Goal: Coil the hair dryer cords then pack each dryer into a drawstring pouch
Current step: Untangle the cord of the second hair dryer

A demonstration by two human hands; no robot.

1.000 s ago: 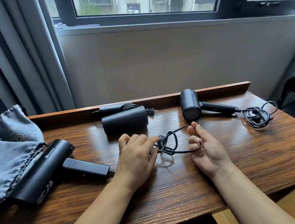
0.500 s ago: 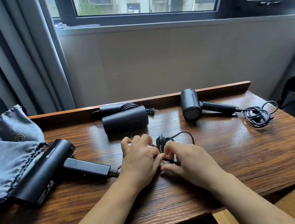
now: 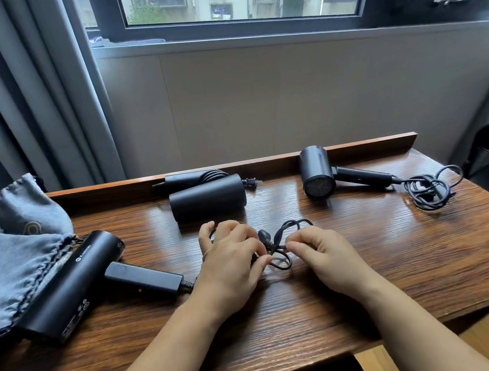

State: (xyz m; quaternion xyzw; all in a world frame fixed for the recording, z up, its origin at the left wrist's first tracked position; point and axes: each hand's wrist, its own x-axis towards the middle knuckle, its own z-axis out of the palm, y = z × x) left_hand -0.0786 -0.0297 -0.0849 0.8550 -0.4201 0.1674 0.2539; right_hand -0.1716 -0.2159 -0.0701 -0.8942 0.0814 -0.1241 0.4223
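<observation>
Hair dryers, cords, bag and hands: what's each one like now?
Left dryer: lying against pouch.
Its cord: part-looped, held by both hands.
Middle dryer: cord wound.
Right dryer: cord loosely bundled.
Pouch: lying slack.
Left hand: gripping cord.
Right hand: pinching cord.

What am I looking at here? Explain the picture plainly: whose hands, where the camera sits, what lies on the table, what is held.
No machine here: a person wears a camera on the head, looking forward and down at their own two bare hands. There is just this one view.

On the wooden table lie three black hair dryers: the left dryer, its end against grey pouches; the middle dryer at the back, its cord wound by the handle; and the right dryer, with its cord bundle loosely bunched beside it.

The left hand and right hand both pinch a thin black cord that runs from the left dryer; its plug sits between them. They appear to be coiling it.
</observation>
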